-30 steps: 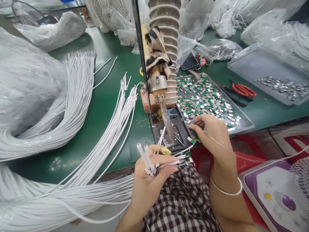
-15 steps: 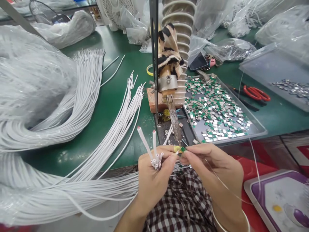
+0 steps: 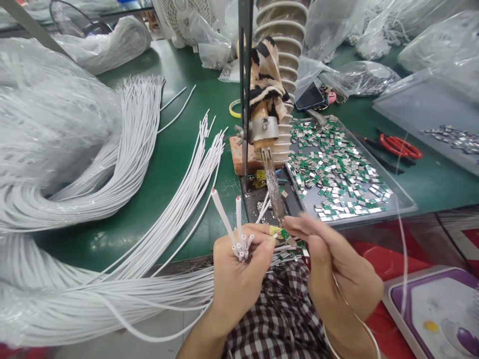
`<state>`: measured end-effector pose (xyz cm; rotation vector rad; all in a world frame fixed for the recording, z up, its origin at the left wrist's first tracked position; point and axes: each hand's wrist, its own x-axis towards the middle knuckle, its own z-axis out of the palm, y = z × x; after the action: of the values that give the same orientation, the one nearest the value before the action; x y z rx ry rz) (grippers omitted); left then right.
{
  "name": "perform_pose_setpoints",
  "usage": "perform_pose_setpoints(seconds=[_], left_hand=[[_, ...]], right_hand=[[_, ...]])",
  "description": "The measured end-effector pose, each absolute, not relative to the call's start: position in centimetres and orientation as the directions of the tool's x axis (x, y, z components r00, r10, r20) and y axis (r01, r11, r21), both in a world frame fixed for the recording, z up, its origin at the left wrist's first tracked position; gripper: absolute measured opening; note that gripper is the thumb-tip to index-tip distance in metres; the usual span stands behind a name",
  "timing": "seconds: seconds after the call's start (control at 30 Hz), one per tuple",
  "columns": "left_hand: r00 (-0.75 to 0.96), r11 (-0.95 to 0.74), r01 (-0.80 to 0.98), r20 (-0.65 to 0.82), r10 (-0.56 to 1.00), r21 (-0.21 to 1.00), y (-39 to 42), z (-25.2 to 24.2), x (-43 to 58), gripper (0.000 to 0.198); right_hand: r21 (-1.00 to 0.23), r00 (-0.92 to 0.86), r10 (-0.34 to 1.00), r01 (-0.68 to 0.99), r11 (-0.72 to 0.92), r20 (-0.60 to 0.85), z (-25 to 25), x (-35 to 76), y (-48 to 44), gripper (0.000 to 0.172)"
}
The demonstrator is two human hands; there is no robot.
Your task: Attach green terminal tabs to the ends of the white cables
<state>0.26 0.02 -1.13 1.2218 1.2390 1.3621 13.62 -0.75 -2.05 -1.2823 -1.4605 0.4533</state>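
My left hand is closed round a bunch of white cables, whose cut ends stick up above the fist. Yellow wrapping covers one fingertip. At its thumb and forefinger, a cable end meets a small green circuit board, just under the tip of a soldering iron clamped upright. My right hand is just right of that board, slightly blurred, with its fingers bunched near the iron's tip. A thin solder wire runs back from it; the pinch itself is partly hidden. More boards hang below the left thumb.
A tray of small green boards stands right of the iron. Red-handled pliers lie beyond it. Long white cable bundles cover the left side. A ribbed hose and a brick stand behind the iron.
My right hand has let go of the green board and moved slightly right, its fingers shifting up toward the iron's tip. My left hand has barely moved.
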Motion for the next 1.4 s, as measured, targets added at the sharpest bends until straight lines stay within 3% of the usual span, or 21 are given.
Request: perform_pose_setpoints(seconds=[0.27, 0.47, 0.67, 0.8, 1.0, 1.1, 1.17, 1.27, 1.4], left_hand=[[-0.126, -0.076, -0.027, 0.073, 0.989, 0.997, 0.6, -0.6, 0.4, 0.022], [-0.127, -0.096, -0.052, 0.089, 0.988, 0.994, 0.8, -0.4, 0.4, 0.022], [-0.091, -0.074, -0.062, 0.068, 0.994, 0.995, 0.3, -0.7, 0.0, 0.022], [-0.087, -0.088, -0.034, 0.085, 0.993, 0.996, 0.0, -1.1, -0.1, 0.024], [0.051, -0.119, 0.101, 0.115, 0.992, 0.988, 0.3, -1.0, -0.2, 0.016], [0.086, -0.057, 0.084, 0.050, 0.995, 0.995, 0.6, -0.9, -0.2, 0.022], [0.055, -0.025, 0.031, 0.023, 0.998, 0.999, 0.7, -0.9, -0.2, 0.022], [0.002, 0.003, -0.045, -0.003, 1.000, 0.999, 0.9, -0.8, -0.2, 0.019], [-0.022, 0.003, -0.091, -0.005, 1.000, 0.996, 1.2, -0.6, -0.1, 0.018]], right_hand=[[-0.623, 0.133, 0.695, 0.583, 0.522, 0.707, -1.8, 13.1, 0.3, 0.025], [-0.563, 0.089, 0.680, 0.644, 0.519, 0.728, -1.2, 13.0, 0.1, 0.028], [-0.647, 0.045, 0.758, 0.556, 0.522, 0.650, -1.0, 13.4, -0.4, 0.032], [-0.777, 0.146, 0.798, 0.384, 0.499, 0.585, -1.5, 13.5, -0.5, 0.019], [-0.793, 0.072, 0.910, 0.521, 0.315, 0.409, -1.2, 14.0, 0.4, 0.017], [-0.798, 0.048, 0.902, 0.487, 0.354, 0.430, -1.3, 14.0, 0.6, 0.015], [-0.817, 0.060, 0.896, 0.442, 0.371, 0.440, -1.7, 13.8, 0.4, 0.022], [-0.856, 0.208, 0.875, 0.393, 0.335, 0.438, -2.3, 13.6, 0.0, 0.032], [-0.795, 0.216, 0.800, 0.409, 0.447, 0.561, -2.3, 13.3, 0.1, 0.026]])
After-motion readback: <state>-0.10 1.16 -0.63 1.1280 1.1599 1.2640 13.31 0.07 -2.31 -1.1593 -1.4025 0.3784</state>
